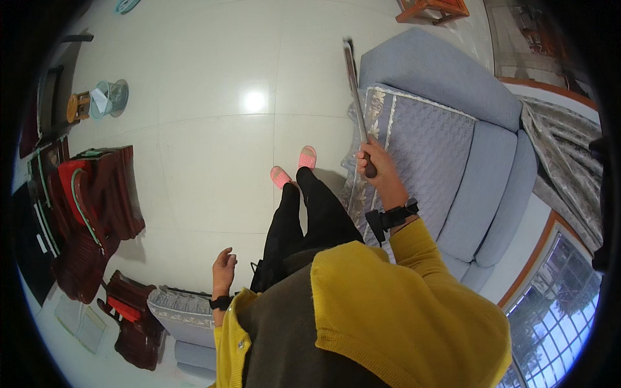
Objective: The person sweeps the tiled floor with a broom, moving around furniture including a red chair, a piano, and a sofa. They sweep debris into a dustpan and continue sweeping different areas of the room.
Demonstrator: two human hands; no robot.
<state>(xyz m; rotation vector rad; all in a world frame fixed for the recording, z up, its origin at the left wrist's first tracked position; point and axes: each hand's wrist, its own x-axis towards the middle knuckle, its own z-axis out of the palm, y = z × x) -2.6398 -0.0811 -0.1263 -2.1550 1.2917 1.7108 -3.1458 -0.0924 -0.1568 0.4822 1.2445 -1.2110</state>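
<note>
My right hand grips the dark brown handle of a long, slender tool. Its pale shaft points away from me along the front edge of a grey-blue fabric sofa. The far tip is dark and blurred, so its kind is unclear. Beneath my right hand lies a quilted seat cover with a lace-like border. My left hand hangs over the tiled floor at my side, holding nothing, its fingers loosely curled.
Dark carved wooden chairs with red cushions stand at left. Beyond them are a mesh wastebasket and a small wooden stool. Another covered sofa seat is near my left arm. A wooden stool stands past the sofa.
</note>
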